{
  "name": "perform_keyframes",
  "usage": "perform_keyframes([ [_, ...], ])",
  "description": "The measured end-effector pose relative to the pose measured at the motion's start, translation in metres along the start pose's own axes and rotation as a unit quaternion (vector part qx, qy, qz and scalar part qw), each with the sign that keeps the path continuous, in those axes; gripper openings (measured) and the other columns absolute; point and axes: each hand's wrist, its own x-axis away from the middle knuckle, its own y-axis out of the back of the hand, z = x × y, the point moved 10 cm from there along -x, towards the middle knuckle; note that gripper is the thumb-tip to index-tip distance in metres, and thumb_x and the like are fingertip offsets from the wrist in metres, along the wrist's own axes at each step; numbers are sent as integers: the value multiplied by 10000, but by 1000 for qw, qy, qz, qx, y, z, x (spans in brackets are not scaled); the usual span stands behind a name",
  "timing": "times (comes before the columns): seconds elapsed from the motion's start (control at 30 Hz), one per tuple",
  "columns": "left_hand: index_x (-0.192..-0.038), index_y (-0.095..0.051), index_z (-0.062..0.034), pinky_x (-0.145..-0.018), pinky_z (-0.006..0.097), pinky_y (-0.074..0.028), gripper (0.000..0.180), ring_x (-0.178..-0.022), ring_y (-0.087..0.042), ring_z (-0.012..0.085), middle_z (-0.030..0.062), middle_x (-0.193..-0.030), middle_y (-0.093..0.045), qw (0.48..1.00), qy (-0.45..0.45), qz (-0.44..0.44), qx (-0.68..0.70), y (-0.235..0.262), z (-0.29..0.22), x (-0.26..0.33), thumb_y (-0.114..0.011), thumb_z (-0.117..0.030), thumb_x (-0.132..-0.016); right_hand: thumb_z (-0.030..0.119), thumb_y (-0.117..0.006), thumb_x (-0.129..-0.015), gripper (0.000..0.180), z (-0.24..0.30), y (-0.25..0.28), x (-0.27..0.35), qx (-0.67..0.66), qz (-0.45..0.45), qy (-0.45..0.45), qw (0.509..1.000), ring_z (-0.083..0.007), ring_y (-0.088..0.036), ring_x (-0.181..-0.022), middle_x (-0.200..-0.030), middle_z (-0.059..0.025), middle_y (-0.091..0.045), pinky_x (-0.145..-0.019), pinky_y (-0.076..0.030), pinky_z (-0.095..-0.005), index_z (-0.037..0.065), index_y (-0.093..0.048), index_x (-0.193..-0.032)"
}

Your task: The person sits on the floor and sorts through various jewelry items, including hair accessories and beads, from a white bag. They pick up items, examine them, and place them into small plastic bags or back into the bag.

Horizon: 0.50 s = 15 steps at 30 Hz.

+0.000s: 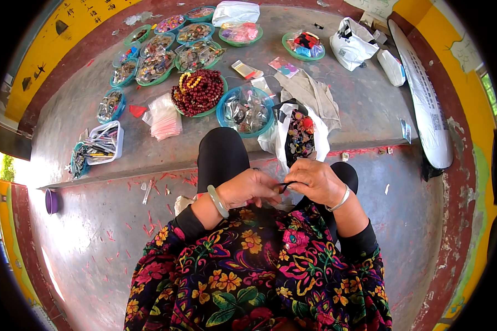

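Observation:
Above my lap, my left hand (pixel 251 189) and my right hand (pixel 317 180) face each other, both closed. A thin black cord (pixel 285 185) runs between their fingertips; its ends are hidden in the fingers. Just beyond my right hand stands an opened white plastic bag (pixel 322 142). It is full of small dark and colourful trinkets (pixel 300 132), some with black loops. Left of that bag, a blue basket (pixel 220 114) holds clear packets of small items (pixel 246 110). My left wrist wears a pale bangle, the right one a silver bangle.
The raised grey ledge (pixel 370 99) carries a heap of dark red beads (pixel 199 92), pink-edged plastic sleeves (pixel 164 117), a white tray of pens (pixel 120 149), several baskets of packets and a grey cloth (pixel 315 94). White bags (pixel 354 43) stand far right. A purple cup (pixel 51 201) sits at left.

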Motion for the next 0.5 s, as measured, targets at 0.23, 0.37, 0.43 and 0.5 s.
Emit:
perform_keyframes([
  [0.23, -1095, -573, 23, -498, 173, -445, 276, -722, -626, 109, 66, -916, -655, 1000, -16, -9, -9, -3, -7, 0, -572, -66, -834, 66, -662, -650, 136, 10, 0, -4, 40, 2, 28, 999, -272, -559, -748, -807, -89, -562, -639, -456, -344, 38, -630, -779],
  [0.37, -1086, -585, 13, -491, 184, -441, 270, -571, -553, 70, 50, -867, -649, 997, -22, -24, -70, -2, -16, -1, -582, -65, -827, 66, -662, -644, 120, 21, 2, -10, 57, -19, 59, 996, -269, -554, -760, -842, -89, -559, -641, -458, -346, 49, -639, -761],
  [0.43, -1078, -591, 12, -487, 192, -438, 264, -542, -534, 62, 43, -841, -645, 996, -25, -30, -83, 0, -16, -2, -585, -62, -824, 63, -662, -643, 119, 23, 1, -11, 58, -22, 71, 996, -267, -554, -770, -859, -89, -560, -649, -460, -346, 53, -642, -759],
  [0.5, -1071, -594, 12, -481, 200, -434, 259, -545, -539, 61, 35, -817, -639, 996, -22, -37, -84, 3, -16, -3, -585, -57, -821, 59, -663, -642, 119, 24, -1, -12, 61, -18, 83, 995, -266, -554, -781, -875, -90, -562, -661, -462, -345, 54, -645, -759],
])
